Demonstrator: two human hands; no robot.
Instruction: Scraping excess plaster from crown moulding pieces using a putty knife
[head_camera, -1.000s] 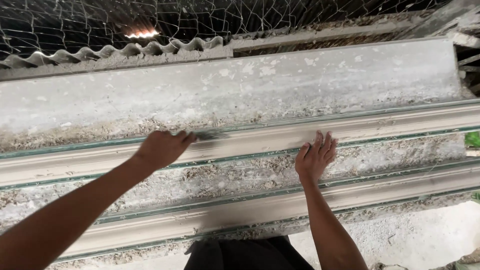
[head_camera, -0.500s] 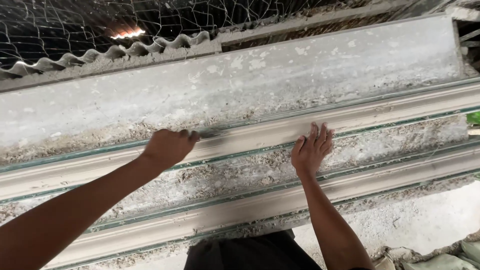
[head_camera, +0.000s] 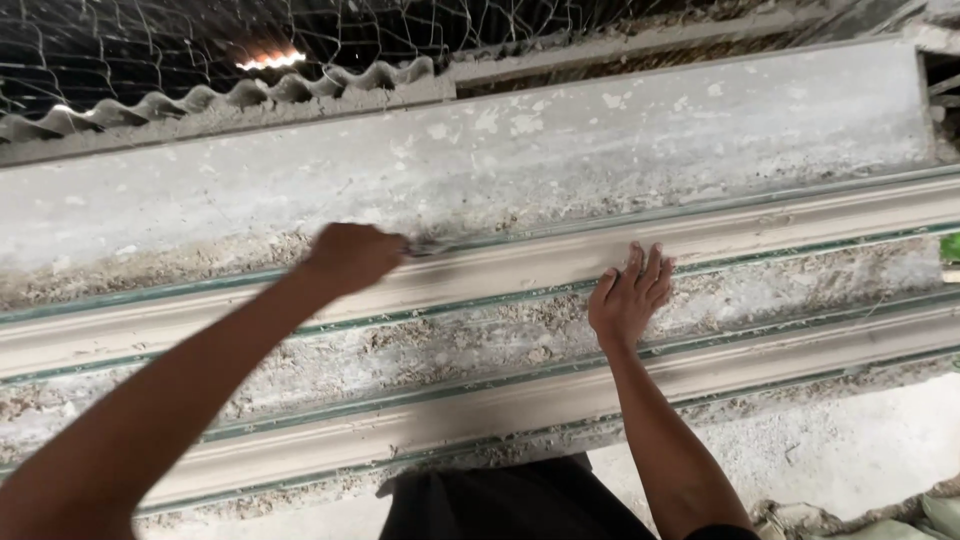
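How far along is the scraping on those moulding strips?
Done: hard to tell; both long moulded strips look smooth. In hand: left hand grips a small tool on the upper strip, with right hand flat on it. Left: crusty plaster debris lies in the gap between the strips, and along the slab above.

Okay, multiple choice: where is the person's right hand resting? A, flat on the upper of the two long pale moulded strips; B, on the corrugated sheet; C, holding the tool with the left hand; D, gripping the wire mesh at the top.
A: the right hand lies open, fingers spread, on the upper moulded strip, while the left hand alone grips the small tool further along it.
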